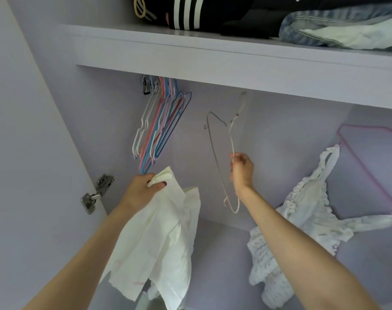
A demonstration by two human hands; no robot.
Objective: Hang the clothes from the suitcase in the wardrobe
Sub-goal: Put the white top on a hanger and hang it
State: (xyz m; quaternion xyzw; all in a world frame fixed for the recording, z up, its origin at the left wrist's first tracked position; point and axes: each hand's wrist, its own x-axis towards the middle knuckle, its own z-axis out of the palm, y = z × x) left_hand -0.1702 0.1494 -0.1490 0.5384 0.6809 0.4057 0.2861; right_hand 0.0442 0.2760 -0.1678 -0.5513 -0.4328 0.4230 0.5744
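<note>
Hands, two. Left hand [143, 190]: fingers curled, gripping the bunched top edge of one cream garment [166, 238], which hangs down at near left, below the rail level. Right hand [241, 168]: fingers closed round the wire of one white hanger [232, 139], held tilted at centre; its hook end reaches up toward the underside of the shelf [213, 52], blurred there.

Hangers, spare: one bunch [159, 124] at far left under the shelf, white, pink and blue; exact count cannot be told. Clip hangers sit among them.

Garments already hung: one white ruffled piece [302, 209] at right, on one pink hanger [369, 162].

Shelf contents: one dark striped item [186, 12]; one folded denim item [342, 25].

Fittings: one metal door hinge [96, 193], near left.
</note>
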